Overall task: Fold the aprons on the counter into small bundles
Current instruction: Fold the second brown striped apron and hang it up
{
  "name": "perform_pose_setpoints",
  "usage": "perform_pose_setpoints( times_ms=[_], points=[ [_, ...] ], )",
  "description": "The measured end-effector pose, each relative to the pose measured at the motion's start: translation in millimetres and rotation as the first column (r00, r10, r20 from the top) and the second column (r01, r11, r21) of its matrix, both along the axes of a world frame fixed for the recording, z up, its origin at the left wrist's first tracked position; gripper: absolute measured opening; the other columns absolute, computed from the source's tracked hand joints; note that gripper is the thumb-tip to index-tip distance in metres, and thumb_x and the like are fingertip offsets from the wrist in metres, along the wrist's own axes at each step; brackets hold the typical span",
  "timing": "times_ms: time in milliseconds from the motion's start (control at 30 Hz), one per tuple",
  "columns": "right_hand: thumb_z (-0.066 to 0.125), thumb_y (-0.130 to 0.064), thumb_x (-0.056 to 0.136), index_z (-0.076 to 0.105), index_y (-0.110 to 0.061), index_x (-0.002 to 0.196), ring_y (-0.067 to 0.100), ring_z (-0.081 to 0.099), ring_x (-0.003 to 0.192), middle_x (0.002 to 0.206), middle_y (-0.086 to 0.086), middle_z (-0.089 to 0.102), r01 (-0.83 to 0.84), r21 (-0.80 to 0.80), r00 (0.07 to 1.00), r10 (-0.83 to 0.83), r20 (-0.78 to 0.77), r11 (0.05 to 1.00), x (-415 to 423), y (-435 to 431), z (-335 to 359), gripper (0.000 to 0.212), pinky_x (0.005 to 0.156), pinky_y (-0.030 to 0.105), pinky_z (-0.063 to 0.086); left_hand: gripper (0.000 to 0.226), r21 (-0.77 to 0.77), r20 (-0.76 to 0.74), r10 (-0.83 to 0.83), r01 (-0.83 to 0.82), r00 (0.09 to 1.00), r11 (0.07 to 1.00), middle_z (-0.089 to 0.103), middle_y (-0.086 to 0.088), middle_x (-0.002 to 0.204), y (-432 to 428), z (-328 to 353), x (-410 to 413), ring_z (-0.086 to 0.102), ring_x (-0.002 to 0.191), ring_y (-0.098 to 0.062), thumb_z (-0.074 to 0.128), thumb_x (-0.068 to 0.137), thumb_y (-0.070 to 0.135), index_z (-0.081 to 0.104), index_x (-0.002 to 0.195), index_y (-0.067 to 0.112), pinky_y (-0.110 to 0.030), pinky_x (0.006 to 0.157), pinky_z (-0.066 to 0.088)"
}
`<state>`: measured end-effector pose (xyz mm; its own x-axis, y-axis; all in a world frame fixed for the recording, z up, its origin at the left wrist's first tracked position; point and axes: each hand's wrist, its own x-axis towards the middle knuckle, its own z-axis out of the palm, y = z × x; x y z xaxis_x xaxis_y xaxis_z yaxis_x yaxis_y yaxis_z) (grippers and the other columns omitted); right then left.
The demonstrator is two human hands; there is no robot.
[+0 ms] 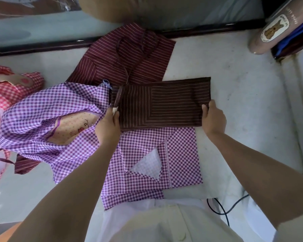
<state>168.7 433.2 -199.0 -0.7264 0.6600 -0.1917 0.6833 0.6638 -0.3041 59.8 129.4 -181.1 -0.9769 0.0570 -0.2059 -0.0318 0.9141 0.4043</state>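
A dark brown striped apron [164, 103], folded into a flat rectangle, lies across the middle of the white counter [243, 95]. My left hand [108, 126] grips its left edge and my right hand [212, 117] grips its right edge. Under its near side lies a flat purple gingham apron [180, 149] with one corner turned back. A second purple gingham apron [42, 116] sits crumpled to the left, showing a beige printed patch. Behind, a maroon striped apron [129, 58] is spread loosely. A red gingham apron [5, 88] lies at the far left.
A tall cylindrical container with an animal label [271, 27] leans at the back right beside a dark blue object [297, 37]. A dark ledge [42, 46] runs along the counter's back. A black cable [222, 208] hangs by the near right edge.
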Motion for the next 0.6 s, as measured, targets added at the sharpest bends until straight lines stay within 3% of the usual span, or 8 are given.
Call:
perform_pose_setpoints(
  times_ms=[100,233,367,600],
  points=[
    [0.034,-0.034,0.106,0.051,-0.004,0.112,0.023,0.053,0.062,0.077,0.006,0.055,0.033,0.018,0.997,-0.031,-0.076,0.999,-1.0,3.5,-0.9,0.035,0.058,0.033,0.04,0.031,-0.031,-0.047,0.011,-0.012,0.999,0.999,0.05,-0.003,0.063,4.5,-1.9,-5.2,0.042,0.05,-0.017,0.034,0.105,0.03,0.051,0.114,0.006,-0.03,0.045,0.025],
    [0.033,-0.035,0.105,0.052,-0.005,0.104,0.025,0.056,0.062,0.072,0.006,0.054,-0.012,0.029,1.0,0.012,0.01,1.0,0.2,5.9,-5.2,0.036,0.056,0.033,0.042,0.033,-0.09,-0.02,0.004,-0.006,1.0,0.996,0.058,-0.011,0.066,1.7,-8.2,-6.8,0.057,0.059,-0.031,0.032,0.105,0.033,0.051,0.103,0.006,-0.039,0.052,0.044],
    [0.033,-0.037,0.106,0.052,-0.006,0.106,0.021,0.053,0.059,0.071,0.004,0.054,0.009,0.043,1.0,-0.008,-0.017,0.999,-4.3,6.0,-6.1,0.036,0.056,0.03,0.04,0.032,-0.111,-0.016,0.037,-0.038,0.999,0.993,0.048,-0.006,0.062,6.8,-9.6,-7.0,0.047,0.055,-0.024,0.032,0.106,0.03,0.049,0.099,0.003,-0.034,0.052,0.033],
    [0.031,-0.04,0.105,0.052,-0.006,0.11,0.018,0.05,0.061,0.073,0.004,0.052,-0.049,0.077,0.995,0.042,0.094,0.996,-10.2,11.1,-7.1,0.04,0.057,0.03,0.037,0.034,-0.177,0.014,0.059,-0.055,0.998,0.983,0.059,-0.014,0.074,9.1,-14.3,-11.9,0.059,0.067,-0.033,0.029,0.105,0.033,0.049,0.104,0.006,-0.036,0.054,0.037]
  ],
)
